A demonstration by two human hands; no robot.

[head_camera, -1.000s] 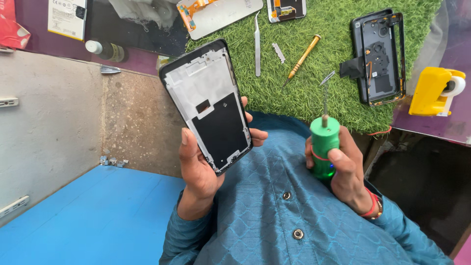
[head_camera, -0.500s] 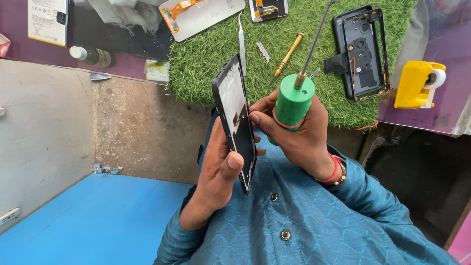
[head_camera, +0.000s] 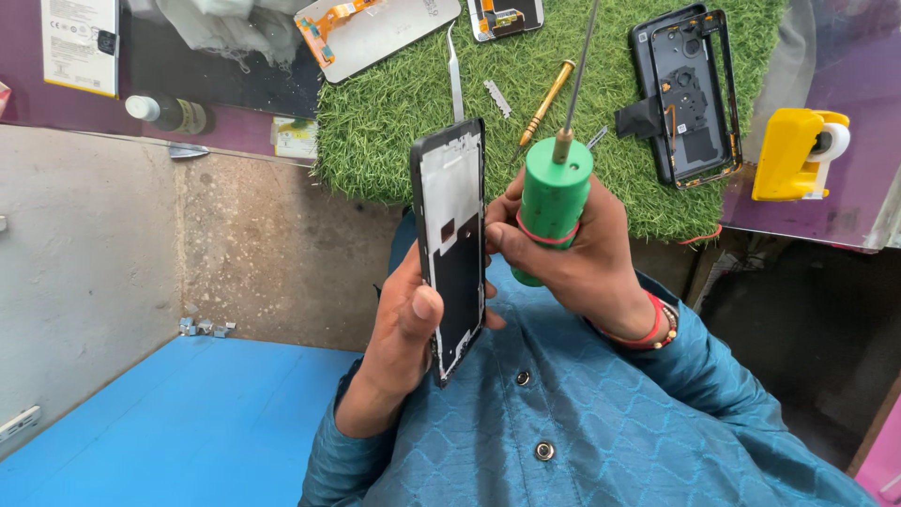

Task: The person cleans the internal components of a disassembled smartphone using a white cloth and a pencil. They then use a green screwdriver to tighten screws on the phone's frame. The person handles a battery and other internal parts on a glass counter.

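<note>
My left hand grips a black phone frame with a white inner face, held upright and turned nearly edge-on in front of my chest. My right hand is wrapped around a green cylindrical tool handle whose thin metal shaft points up and away over the green grass mat. The right thumb touches the frame's right edge. Both hands hover over my blue patterned shirt, below the mat's near edge.
On the mat lie a second black phone housing, tweezers, a yellow-handled screwdriver, a small blade and a phone display panel. A yellow tape dispenser stands at the right, a small bottle at the left.
The phone frame turned from facing me to nearly edge-on. My right hand rose with the green tool and moved left until it met the frame.
</note>
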